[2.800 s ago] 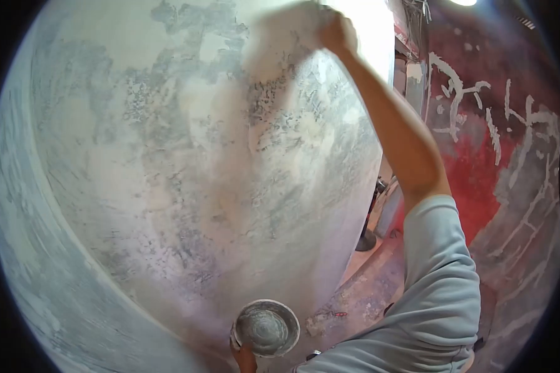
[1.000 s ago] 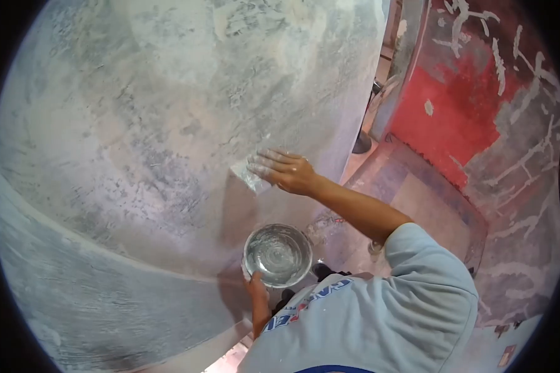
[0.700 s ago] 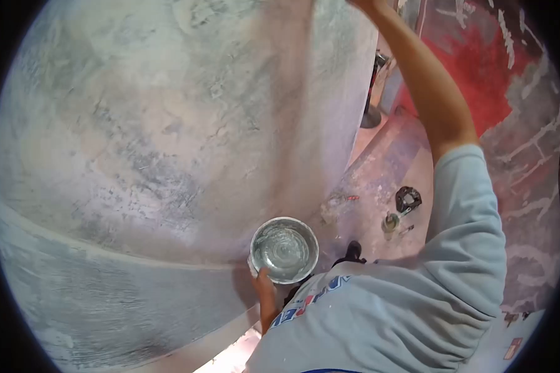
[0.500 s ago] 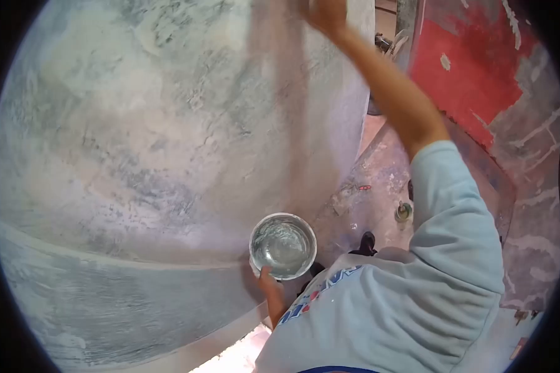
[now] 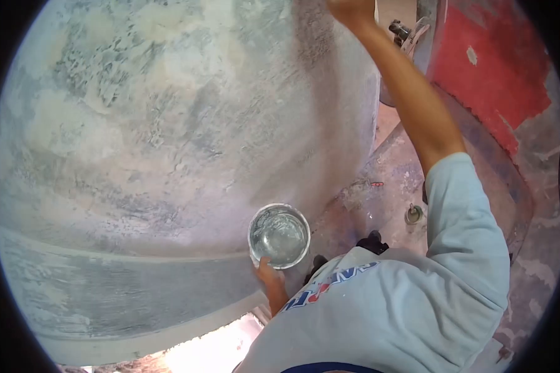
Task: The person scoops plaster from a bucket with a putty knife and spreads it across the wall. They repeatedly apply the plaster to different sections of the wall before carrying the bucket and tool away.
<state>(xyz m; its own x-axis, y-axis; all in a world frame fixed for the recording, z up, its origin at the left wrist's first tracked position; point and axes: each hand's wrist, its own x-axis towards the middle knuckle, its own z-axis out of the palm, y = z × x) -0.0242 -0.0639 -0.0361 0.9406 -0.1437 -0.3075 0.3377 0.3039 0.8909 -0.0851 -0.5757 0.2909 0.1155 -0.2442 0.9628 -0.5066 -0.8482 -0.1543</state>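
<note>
My left hand (image 5: 270,276) grips the lower left rim of a round bucket (image 5: 250,239), with the thumb over the edge. Wet grey paste (image 5: 283,239) coats the bucket's inside. At the top edge of the view, my right hand (image 5: 353,11) is raised against the grey, patchy plastered wall (image 5: 168,137). Its fingers look closed, but the frame cuts them off, and whatever they hold is out of sight. A dark shadow of the arm falls on the wall beside it.
A lower grey band (image 5: 137,292) runs along the wall's base. To the right, a red painted patch (image 5: 485,68) covers part of another surface. On the stained floor (image 5: 386,205) stand a small round container (image 5: 413,214) and a small red object (image 5: 377,184). My shoe (image 5: 373,241) shows below.
My right arm has shifted to the right in view, and its shadow on the wall has moved right too. The bucket sits slightly higher and further left in the picture, still held.
</note>
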